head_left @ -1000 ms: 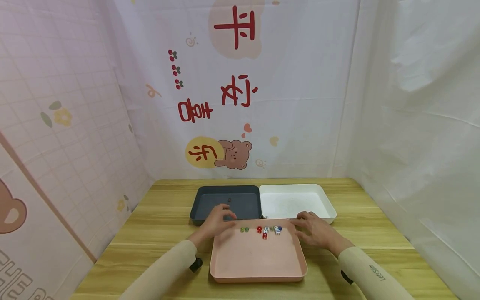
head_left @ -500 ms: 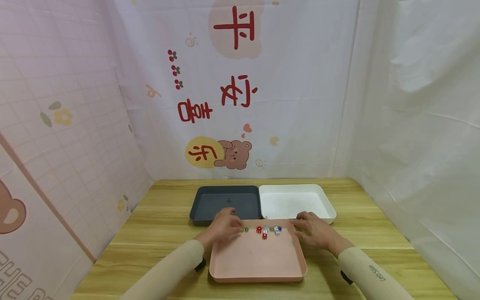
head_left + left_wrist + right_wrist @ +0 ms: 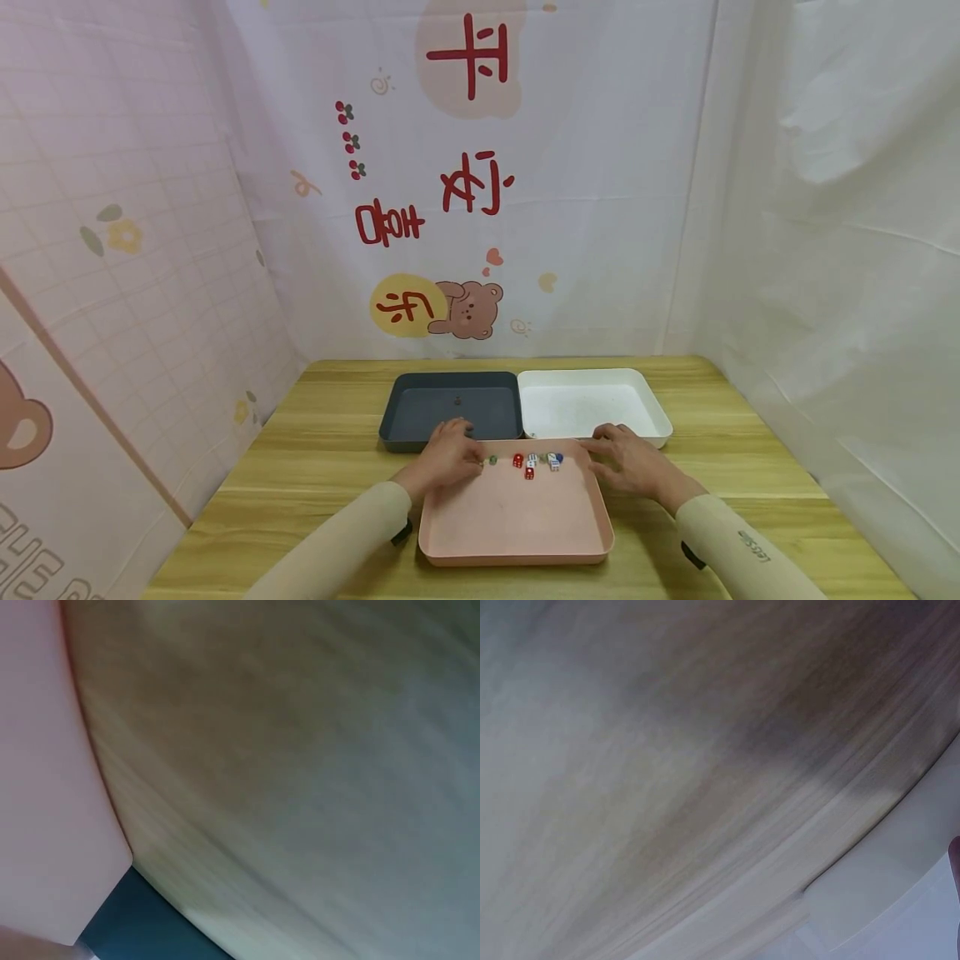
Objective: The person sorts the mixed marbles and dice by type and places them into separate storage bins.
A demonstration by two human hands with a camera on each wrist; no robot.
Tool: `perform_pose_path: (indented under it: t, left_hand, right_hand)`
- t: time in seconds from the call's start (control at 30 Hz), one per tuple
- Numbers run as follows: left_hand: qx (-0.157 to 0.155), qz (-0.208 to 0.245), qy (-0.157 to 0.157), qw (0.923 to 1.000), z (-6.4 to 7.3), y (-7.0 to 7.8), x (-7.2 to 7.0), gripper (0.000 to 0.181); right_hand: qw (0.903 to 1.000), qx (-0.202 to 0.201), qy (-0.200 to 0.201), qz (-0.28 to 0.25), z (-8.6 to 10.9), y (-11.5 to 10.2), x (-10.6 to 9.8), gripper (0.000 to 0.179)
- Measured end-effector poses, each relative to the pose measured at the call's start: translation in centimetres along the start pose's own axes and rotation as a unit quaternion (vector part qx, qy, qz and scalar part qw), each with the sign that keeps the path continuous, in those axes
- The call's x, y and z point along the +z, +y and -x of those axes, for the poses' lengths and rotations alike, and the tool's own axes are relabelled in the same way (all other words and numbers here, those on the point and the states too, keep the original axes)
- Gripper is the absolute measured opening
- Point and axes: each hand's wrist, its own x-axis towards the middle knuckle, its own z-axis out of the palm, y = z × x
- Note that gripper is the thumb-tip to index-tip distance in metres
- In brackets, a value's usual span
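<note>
Printed white sheets (image 3: 600, 208) wall off the back and both sides of the tabletop (image 3: 300, 467), so the open room is the wood left and right of the trays, with a forearm reaching in across each side. Pink tray (image 3: 517, 517) sits mid-table, toward the near edge. Its far rim is right up by the dark tray (image 3: 420, 412) and the white tray (image 3: 592, 400), which sit side by side nearer the back edge, so no real gap there.

Right hand (image 3: 630, 461) has its fingers spread at the pink tray's far right corner, touching the rim. Left hand (image 3: 447, 454) reaches over the far left corner, fingertips down inside; can't tell if they're pinching anything. Along the far rim: red dice (image 3: 518, 460), white dice (image 3: 532, 461), then a blue marble (image 3: 559, 457) partly behind them, and a green marble (image 3: 492, 460) just beside the left fingertips.
</note>
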Motion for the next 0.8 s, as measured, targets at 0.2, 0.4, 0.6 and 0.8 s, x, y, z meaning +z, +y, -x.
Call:
perform_pose_path:
  t: [0.2, 0.4, 0.6, 0.8]
  left_hand:
    - [0.002, 0.003, 0.001, 1.0000, 0.31, 0.12, -0.22, 0.007]
    - [-0.002, 0.006, 0.002, 1.0000, 0.30, -0.02, -0.27, 0.010]
    - [-0.012, 0.042, 0.002, 0.9990, 0.24, -0.22, -0.77, 0.007]
    - [-0.021, 0.045, 0.013, 0.9987, 0.13, -0.78, -1.01, 0.005]
  right_hand:
    - [1.0000, 0.002, 0.002, 0.001, 0.13, 0.02, 0.09, 0.035]
    - [1.0000, 0.002, 0.004, 0.000, 0.20, 0.06, 0.17, 0.036]
    - [1.0000, 0.008, -0.001, -0.004, 0.12, 0.12, 0.34, 0.036]
    - [1.0000, 0.002, -0.002, -0.003, 0.04, 0.12, 0.40, 0.036]
